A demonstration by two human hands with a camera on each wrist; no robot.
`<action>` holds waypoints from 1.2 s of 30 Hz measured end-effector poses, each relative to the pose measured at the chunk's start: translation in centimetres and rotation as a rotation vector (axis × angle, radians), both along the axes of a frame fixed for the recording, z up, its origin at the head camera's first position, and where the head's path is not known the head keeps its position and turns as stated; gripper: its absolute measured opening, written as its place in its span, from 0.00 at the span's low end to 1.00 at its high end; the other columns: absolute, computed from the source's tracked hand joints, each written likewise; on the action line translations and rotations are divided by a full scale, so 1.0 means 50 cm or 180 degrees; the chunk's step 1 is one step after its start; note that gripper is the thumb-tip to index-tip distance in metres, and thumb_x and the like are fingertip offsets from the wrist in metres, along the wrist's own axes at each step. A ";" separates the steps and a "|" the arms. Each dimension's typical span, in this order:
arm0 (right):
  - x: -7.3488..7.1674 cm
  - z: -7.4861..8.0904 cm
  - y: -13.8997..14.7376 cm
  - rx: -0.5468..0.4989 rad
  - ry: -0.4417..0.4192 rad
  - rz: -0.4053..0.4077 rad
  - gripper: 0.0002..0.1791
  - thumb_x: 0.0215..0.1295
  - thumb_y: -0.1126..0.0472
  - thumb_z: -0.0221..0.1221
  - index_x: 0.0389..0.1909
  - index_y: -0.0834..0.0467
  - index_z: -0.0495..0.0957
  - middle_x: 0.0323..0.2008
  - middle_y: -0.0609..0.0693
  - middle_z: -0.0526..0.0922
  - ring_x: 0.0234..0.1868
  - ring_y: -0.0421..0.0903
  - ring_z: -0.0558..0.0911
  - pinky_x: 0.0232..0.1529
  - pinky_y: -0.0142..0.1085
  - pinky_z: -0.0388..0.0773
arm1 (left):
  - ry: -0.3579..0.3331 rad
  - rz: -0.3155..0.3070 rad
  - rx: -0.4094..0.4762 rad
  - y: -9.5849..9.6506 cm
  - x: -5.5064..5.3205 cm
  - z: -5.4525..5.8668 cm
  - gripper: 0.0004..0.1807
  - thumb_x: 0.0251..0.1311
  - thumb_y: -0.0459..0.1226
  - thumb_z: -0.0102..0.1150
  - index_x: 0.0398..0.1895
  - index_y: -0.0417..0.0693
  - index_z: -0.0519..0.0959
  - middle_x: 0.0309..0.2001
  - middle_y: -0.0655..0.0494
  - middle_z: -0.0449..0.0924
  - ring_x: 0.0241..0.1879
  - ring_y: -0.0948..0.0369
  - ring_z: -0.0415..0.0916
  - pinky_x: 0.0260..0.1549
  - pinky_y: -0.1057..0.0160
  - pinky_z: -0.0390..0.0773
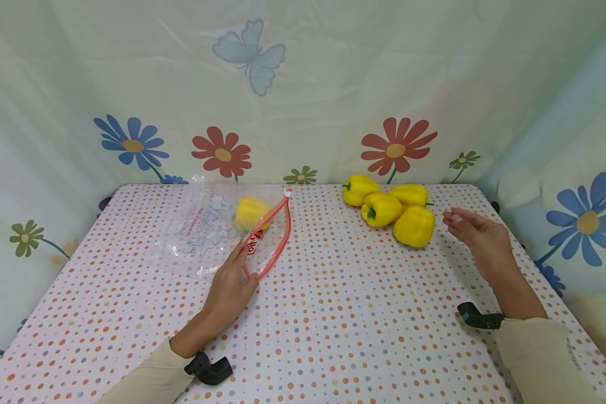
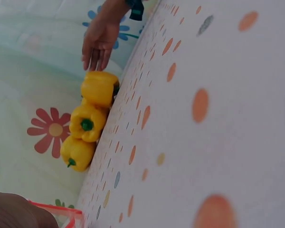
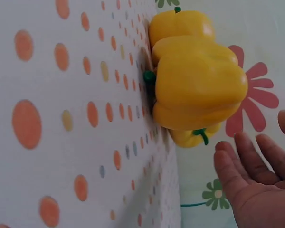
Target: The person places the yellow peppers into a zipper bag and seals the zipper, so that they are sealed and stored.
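Note:
A clear plastic zip bag [image 1: 207, 224] with a red zip edge lies on the left of the table, its mouth facing right. One yellow bell pepper [image 1: 251, 212] is inside it. My left hand [image 1: 229, 289] grips the near side of the bag's mouth between thumb and fingers. Several more yellow bell peppers [image 1: 415, 226] sit in a cluster at the back right. Just right of them, my right hand [image 1: 480, 238] is held above the table, fingers extended and touching nothing. In the right wrist view, its fingers [image 3: 249, 161] are apart from the nearest pepper [image 3: 199, 88].
A white cloth with coloured dots covers the table [image 1: 333, 314]. Behind it hangs a curtain [image 1: 323, 84] printed with flowers and a butterfly, which also runs along both sides. Each wrist wears a black device [image 1: 209, 368].

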State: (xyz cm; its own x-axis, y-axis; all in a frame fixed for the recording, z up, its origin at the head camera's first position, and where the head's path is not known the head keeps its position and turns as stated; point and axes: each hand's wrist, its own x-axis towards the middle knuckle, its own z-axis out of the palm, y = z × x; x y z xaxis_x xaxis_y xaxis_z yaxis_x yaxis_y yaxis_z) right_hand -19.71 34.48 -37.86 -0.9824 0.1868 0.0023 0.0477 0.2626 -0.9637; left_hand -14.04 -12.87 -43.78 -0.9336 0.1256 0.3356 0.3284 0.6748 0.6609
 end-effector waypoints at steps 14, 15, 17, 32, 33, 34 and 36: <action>-0.041 -0.042 -0.025 0.0255 -0.0615 0.0181 0.46 0.67 0.39 0.52 0.77 0.58 0.46 0.71 0.64 0.53 0.65 0.55 0.66 0.59 0.38 0.69 | 0.0022 -0.0001 -0.0088 0.003 0.000 0.001 0.36 0.55 0.28 0.63 0.67 0.26 0.62 0.70 0.35 0.57 0.68 0.48 0.59 0.53 0.50 0.71; -0.042 -0.042 -0.026 0.0260 -0.0606 0.0202 0.46 0.67 0.39 0.52 0.77 0.58 0.46 0.71 0.64 0.53 0.65 0.56 0.65 0.59 0.39 0.69 | 0.0022 0.0000 -0.0095 0.003 0.000 0.001 0.36 0.55 0.28 0.63 0.67 0.26 0.62 0.70 0.35 0.57 0.68 0.48 0.59 0.54 0.49 0.71; -0.043 -0.042 -0.029 0.0287 -0.0613 0.0229 0.47 0.67 0.40 0.54 0.77 0.59 0.46 0.72 0.65 0.52 0.66 0.58 0.63 0.60 0.41 0.67 | 0.0017 0.0004 -0.0103 0.003 0.000 0.001 0.36 0.55 0.28 0.63 0.67 0.26 0.62 0.70 0.35 0.57 0.68 0.48 0.59 0.55 0.49 0.70; -0.045 -0.032 -0.046 0.0471 -0.0795 0.0319 0.46 0.69 0.46 0.56 0.78 0.58 0.42 0.74 0.66 0.47 0.69 0.64 0.56 0.65 0.55 0.57 | 0.0030 0.0044 -0.0200 0.002 0.001 0.005 0.36 0.55 0.28 0.64 0.67 0.25 0.63 0.70 0.35 0.58 0.67 0.47 0.60 0.57 0.48 0.68; -0.045 -0.032 -0.046 0.0480 -0.0792 0.0345 0.47 0.69 0.47 0.57 0.78 0.58 0.41 0.74 0.66 0.47 0.69 0.64 0.56 0.65 0.55 0.57 | 0.0034 0.0045 -0.0203 0.002 0.001 0.005 0.36 0.55 0.28 0.64 0.67 0.25 0.63 0.70 0.35 0.58 0.67 0.47 0.60 0.57 0.48 0.68; -0.045 -0.031 -0.047 0.0489 -0.0786 0.0366 0.47 0.69 0.47 0.57 0.78 0.58 0.41 0.74 0.66 0.47 0.69 0.64 0.56 0.65 0.55 0.57 | 0.0037 0.0047 -0.0203 0.002 0.000 0.004 0.36 0.55 0.28 0.64 0.67 0.25 0.63 0.70 0.35 0.58 0.67 0.47 0.60 0.57 0.48 0.68; -0.046 -0.031 -0.046 0.0483 -0.0769 0.0406 0.48 0.68 0.48 0.58 0.78 0.58 0.41 0.74 0.66 0.47 0.69 0.64 0.55 0.65 0.55 0.57 | 0.0044 0.0044 -0.0196 0.003 0.001 0.005 0.36 0.55 0.28 0.64 0.66 0.25 0.63 0.70 0.35 0.58 0.67 0.47 0.60 0.57 0.48 0.68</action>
State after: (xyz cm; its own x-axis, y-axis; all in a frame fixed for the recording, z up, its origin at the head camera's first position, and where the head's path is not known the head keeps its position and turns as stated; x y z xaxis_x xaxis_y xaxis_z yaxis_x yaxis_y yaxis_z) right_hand -21.99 32.17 -39.41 -0.9734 0.0772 -0.2157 0.2279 0.4212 -0.8779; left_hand -14.00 -12.74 -43.56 -0.9307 0.1336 0.3404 0.3275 0.7186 0.6135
